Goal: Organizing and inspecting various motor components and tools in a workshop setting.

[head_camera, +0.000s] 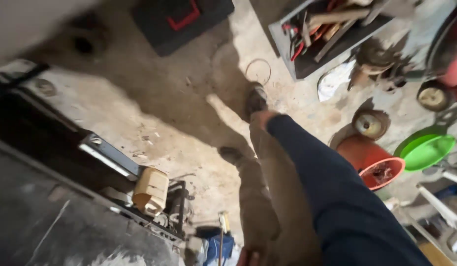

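- Two hands are partly in view, both blurred, seen from above over a concrete floor (pixel 154 103).
- Right hand (pixel 262 117): it shows only as a small patch at the end of a dark blue sleeve (pixel 327 182), hanging beside the leg in tan trousers (pixel 267 197). Nothing is seen in its grip; whether the fingers are curled or spread cannot be told.
- Left hand (pixel 250 257): only a sliver shows at the bottom edge, close to the tan trousers. Its grip cannot be told either, nor whether it holds anything.
- Nearest to the left hand: a blue container (pixel 216 246) on the floor with a thin stick-like handle (pixel 221 236) standing beside or in it; which one cannot be told.
- Two dark shoes: one (pixel 256 98) forward on the floor just beyond the right hand, the other (pixel 232 154) nearer.
- A wire ring (pixel 258 71) lies on the floor just ahead of the forward shoe.
- To the left, a dark machine frame (pixel 105 157) with a tan block-shaped part (pixel 150 191) on it.
- Upper right: an open grey tool tray (pixel 287 54) holding red-handled tools.
- Right side: an orange bucket (pixel 376 165), a green basin (pixel 425 150) beside it, a round metal disc (pixel 370 124) near the bucket.
- Upper middle: a black case with red trim (pixel 181 19).
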